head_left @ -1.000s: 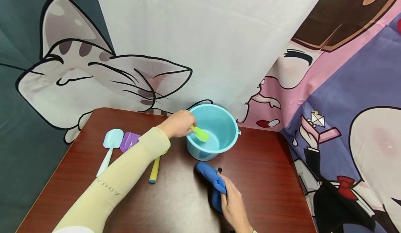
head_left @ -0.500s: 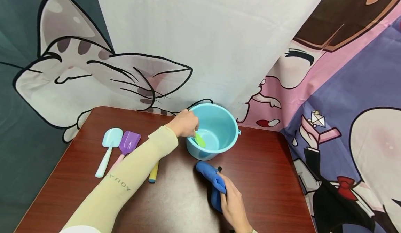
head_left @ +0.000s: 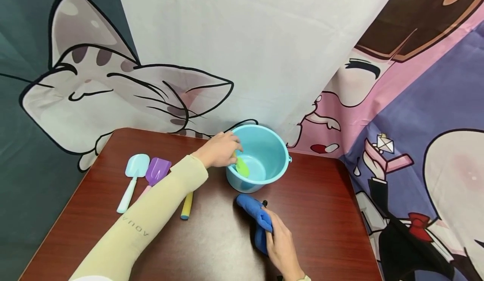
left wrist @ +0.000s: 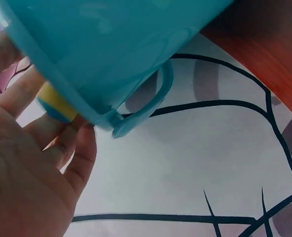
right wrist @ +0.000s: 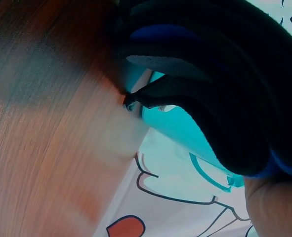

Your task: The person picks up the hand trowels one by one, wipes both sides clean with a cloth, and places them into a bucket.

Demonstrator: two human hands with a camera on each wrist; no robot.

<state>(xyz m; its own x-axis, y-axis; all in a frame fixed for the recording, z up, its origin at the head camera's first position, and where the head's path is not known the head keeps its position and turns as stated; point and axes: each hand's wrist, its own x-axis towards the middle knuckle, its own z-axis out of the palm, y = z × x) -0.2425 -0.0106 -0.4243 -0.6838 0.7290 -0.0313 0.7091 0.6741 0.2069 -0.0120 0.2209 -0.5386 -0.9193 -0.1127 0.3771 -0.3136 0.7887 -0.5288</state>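
Observation:
In the head view my left hand [head_left: 221,150] is at the left rim of a light blue bucket [head_left: 280,174]. It pinches a small toy shovel, whose green blade [head_left: 242,167] hangs inside the bucket. In the left wrist view the shovel's yellow handle end [left wrist: 58,102], tipped in blue, shows among the fingers beside the rim. My right hand [head_left: 280,245] grips a soft blue fabric item [head_left: 254,209] just in front of the bucket; its kind is unclear. The right wrist view shows its folds, dark, with a black strap-like piece [right wrist: 173,91].
A pale blue toy shovel [head_left: 137,166] and a purple toy shovel [head_left: 158,170] lie on the wooden table's [head_left: 321,222] left side. Another yellow handle [head_left: 187,206] shows beside my left sleeve. A printed cloth backdrop [head_left: 264,54] stands behind the table.
My left hand moved right over the bucket rim, then slightly back left, and its fingers look looser. The green blade has tilted downward in the bucket. My right hand has stayed still.

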